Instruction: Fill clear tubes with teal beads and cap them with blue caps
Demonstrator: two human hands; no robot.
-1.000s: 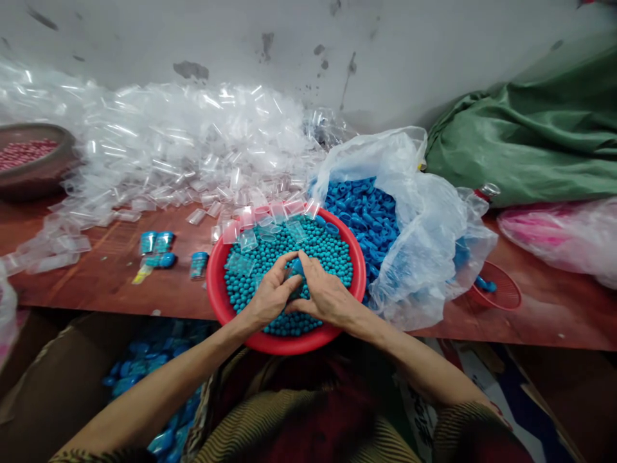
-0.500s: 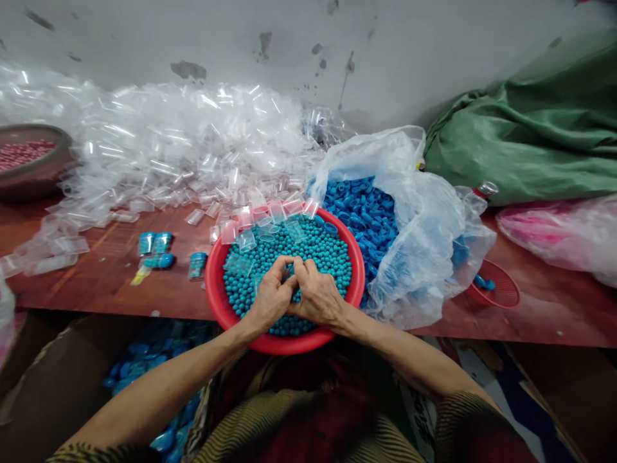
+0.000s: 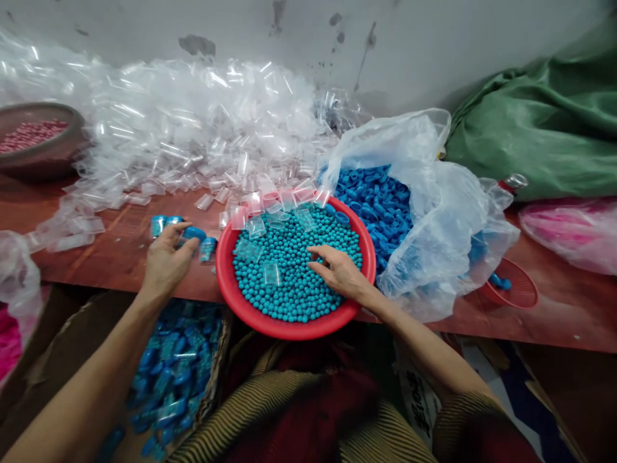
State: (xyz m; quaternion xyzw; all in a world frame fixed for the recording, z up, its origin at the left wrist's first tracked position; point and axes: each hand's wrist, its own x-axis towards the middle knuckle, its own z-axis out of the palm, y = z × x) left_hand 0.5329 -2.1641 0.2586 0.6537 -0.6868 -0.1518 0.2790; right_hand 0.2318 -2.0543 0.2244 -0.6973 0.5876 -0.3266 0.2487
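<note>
teal beads [image 3: 294,283] under right hand [image 3: 340,273], fingers spread; left hand [image 3: 166,260] on table [image 3: 116,257]

A pale grey wall [image 3: 434,45] runs along the back at twelve o'clock, chipped and stained with dark marks. Below it stretches a reddish-brown wooden table [image 3: 569,308], its near edge crossing from nine to three o'clock. Light falls soft and even, with shadow under the table.

- Both forearms are bare, with no watch or ring to be seen.
- A striped garment [image 3: 308,418] in olive-yellow and dark red covers the body.
- Striped cuffs sit near the elbows.
</note>
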